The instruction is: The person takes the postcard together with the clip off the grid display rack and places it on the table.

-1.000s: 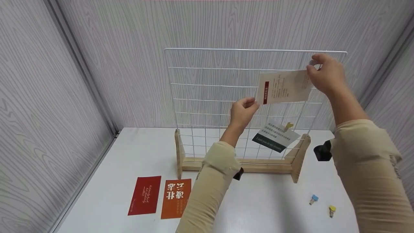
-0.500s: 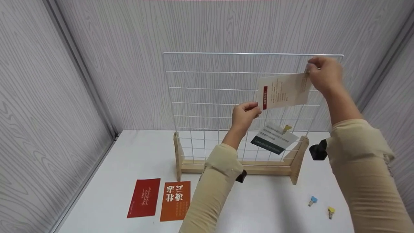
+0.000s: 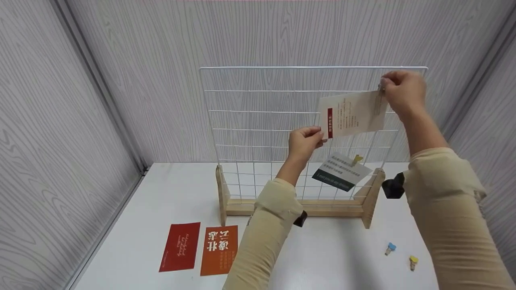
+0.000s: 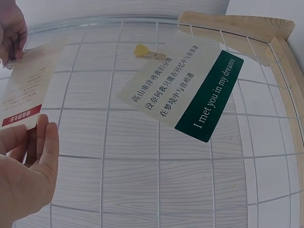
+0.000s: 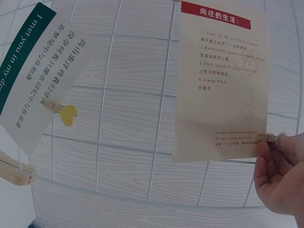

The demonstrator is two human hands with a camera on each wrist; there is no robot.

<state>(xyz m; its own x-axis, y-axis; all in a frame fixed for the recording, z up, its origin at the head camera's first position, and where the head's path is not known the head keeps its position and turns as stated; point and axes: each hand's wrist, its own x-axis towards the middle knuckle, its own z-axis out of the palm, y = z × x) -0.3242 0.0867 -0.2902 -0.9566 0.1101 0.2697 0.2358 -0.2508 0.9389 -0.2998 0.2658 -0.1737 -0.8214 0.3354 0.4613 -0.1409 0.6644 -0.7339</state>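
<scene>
A cream card (image 3: 352,114) with a red title bar is held against the upper right of a white wire grid (image 3: 258,112). My left hand (image 3: 304,146) pinches its lower left corner in the head view. At the card's opposite end, my right hand (image 3: 406,92) pinches a small wooden clothespin (image 5: 267,137), whose jaws lie over the card's edge. Whether it also bites a grid wire cannot be told. Below hangs a white and green card (image 4: 183,88), tilted, fixed to the grid by a clothespin with a yellow heart (image 5: 68,115).
The grid stands in a wooden base (image 3: 294,209) on a white table (image 3: 177,193). A red card (image 3: 180,246) and an orange card (image 3: 219,250) lie at the left. Two clothespins, one blue (image 3: 390,248) and one yellow (image 3: 413,262), lie at the right.
The clothespin in my right hand has come down onto the cream card's right edge. Both hands and the card sit slightly lower, and the head view has shifted a little.
</scene>
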